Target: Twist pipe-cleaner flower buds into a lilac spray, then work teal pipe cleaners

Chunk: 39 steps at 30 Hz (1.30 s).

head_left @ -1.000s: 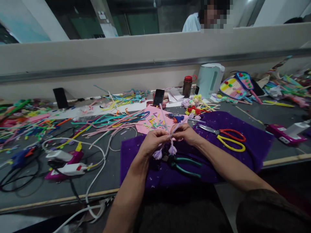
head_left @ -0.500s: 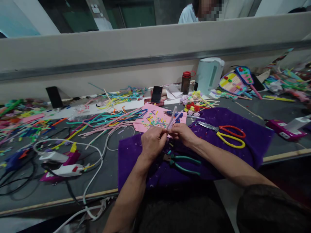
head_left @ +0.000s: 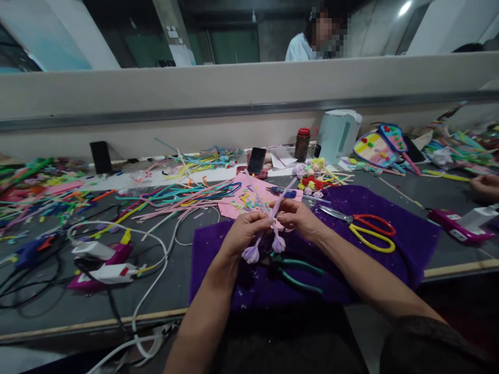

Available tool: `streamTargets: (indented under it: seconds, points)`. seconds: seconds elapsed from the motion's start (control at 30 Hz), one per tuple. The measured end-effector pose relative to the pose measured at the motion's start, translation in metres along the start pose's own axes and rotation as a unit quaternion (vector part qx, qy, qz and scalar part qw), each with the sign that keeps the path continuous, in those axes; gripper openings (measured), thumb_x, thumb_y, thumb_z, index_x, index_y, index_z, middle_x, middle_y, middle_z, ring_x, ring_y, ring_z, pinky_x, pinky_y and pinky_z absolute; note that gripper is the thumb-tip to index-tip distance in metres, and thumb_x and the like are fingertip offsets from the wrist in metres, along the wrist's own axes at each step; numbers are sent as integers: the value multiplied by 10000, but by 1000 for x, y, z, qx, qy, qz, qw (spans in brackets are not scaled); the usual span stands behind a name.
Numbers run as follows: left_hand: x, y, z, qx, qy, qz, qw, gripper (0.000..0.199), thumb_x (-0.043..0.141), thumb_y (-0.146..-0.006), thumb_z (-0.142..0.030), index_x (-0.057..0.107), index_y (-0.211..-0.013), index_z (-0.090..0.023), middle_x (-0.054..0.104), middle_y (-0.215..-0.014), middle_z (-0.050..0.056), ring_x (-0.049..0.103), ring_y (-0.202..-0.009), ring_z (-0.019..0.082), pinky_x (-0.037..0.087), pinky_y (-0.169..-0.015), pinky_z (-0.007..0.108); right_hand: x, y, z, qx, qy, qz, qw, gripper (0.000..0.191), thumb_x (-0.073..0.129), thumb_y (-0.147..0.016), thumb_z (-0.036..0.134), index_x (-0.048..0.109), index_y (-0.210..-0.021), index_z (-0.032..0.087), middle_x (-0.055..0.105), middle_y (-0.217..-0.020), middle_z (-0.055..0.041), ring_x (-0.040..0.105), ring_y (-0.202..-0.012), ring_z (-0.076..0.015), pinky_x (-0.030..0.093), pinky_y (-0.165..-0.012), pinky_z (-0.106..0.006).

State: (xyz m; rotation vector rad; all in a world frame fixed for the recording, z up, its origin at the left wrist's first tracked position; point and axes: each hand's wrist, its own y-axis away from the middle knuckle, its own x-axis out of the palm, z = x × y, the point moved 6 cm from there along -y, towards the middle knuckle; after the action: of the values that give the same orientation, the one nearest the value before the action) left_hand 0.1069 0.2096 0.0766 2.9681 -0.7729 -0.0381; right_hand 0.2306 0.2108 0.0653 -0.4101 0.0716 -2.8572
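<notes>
Between my hands are lavender pipe cleaners [head_left: 284, 196], crossed, with their long ends pointing up and apart. Two fluffy flower-like heads [head_left: 251, 253] of the same colour dangle below my fingers. My left hand [head_left: 246, 231] pinches the stems near the crossing. Thumb and fingers of my right hand [head_left: 300, 218] are closed on the stems from the other side. Directly below lie green-handled pliers [head_left: 302, 264] on a purple cloth [head_left: 212, 259], their jaws partly covered by the flower heads. Scissors [head_left: 370, 228] with red and yellow handles rest to the right of my right hand.
Behind my hands, a pink sheet [head_left: 229, 209] carries small coloured cuttings. Loose pipe cleaners [head_left: 175, 197] spread leftward. Cables and a power strip [head_left: 95, 272] occupy the left. A phone [head_left: 256, 161], bottle [head_left: 302, 145] and kettle [head_left: 337, 137] stand behind. Another person's hand [head_left: 485, 188] shows at far right.
The lavender stems have gone from close together to spread in a V, and the two flower heads now show below my hands. The view has tilted up; another person's hand appears at right.
</notes>
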Motion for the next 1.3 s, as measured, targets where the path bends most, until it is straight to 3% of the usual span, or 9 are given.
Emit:
streamTargets:
  seconds: [0.27,0.53,0.7,0.87,0.93,1.03,1.13,1.2,1.3]
  points:
    - [14,-2,18,-105,147,99,979,227,665,-575,-302,558,-634,-111,506,-486,-5,424,-401,59,302,-414,191,-1,0,-9,-9,-8,30,999,255,694,-532,211,655,-782,181,594,-616,17,424,-452,-69,279,-418,-194]
    - [19,-1,17,-103,177,123,971,223,659,-577,-305,559,-623,-111,511,-478,2,467,-423,80,338,-429,201,3,4,12,-82,68,35,994,130,698,-563,259,656,-646,169,554,-565,8,425,-434,-80,292,-388,-204]
    - [14,0,9,-49,94,82,991,240,628,-643,-336,521,-599,-126,485,-467,-23,406,-382,55,280,-401,189,5,8,20,-107,102,6,989,109,677,-600,252,634,-621,155,524,-537,23,412,-432,-71,300,-404,-204]
    - [1,6,-6,84,-108,-30,990,170,563,-693,-291,535,-618,-141,498,-544,-23,441,-490,72,324,-493,200,2,5,6,-44,100,-26,994,142,655,-620,266,597,-615,136,454,-446,51,341,-387,-52,233,-378,-196]
    - [0,9,-13,130,-247,-72,957,156,530,-714,-284,556,-629,-155,525,-586,-13,466,-548,90,334,-532,209,0,3,-3,-7,92,-35,995,152,652,-615,261,580,-592,128,415,-408,63,299,-356,-42,196,-360,-197]
    - [6,13,-21,184,-443,-120,869,163,486,-743,-271,586,-651,-179,574,-657,7,498,-640,119,337,-591,229,-5,-2,-16,51,77,-41,995,163,656,-588,250,555,-564,124,404,-403,65,278,-342,-34,157,-344,-194]
    - [12,15,-25,218,-516,-150,815,177,463,-766,-262,601,-683,-189,599,-698,21,512,-689,132,339,-627,241,-9,-5,-23,100,54,-41,993,191,657,-578,258,521,-537,130,396,-403,67,264,-329,-27,128,-333,-188]
    - [11,14,-24,223,-495,-156,825,174,472,-768,-275,607,-697,-191,609,-712,21,520,-696,128,349,-635,236,-10,-5,-21,100,51,-45,993,230,663,-579,272,490,-510,137,383,-390,70,254,-318,-24,128,-328,-187]
    - [4,10,-17,194,-408,-157,878,171,512,-744,-317,615,-704,-188,609,-697,9,520,-663,117,359,-604,221,-9,-3,-12,50,60,-57,995,264,681,-584,297,477,-516,144,387,-386,72,278,-319,-27,166,-333,-184]
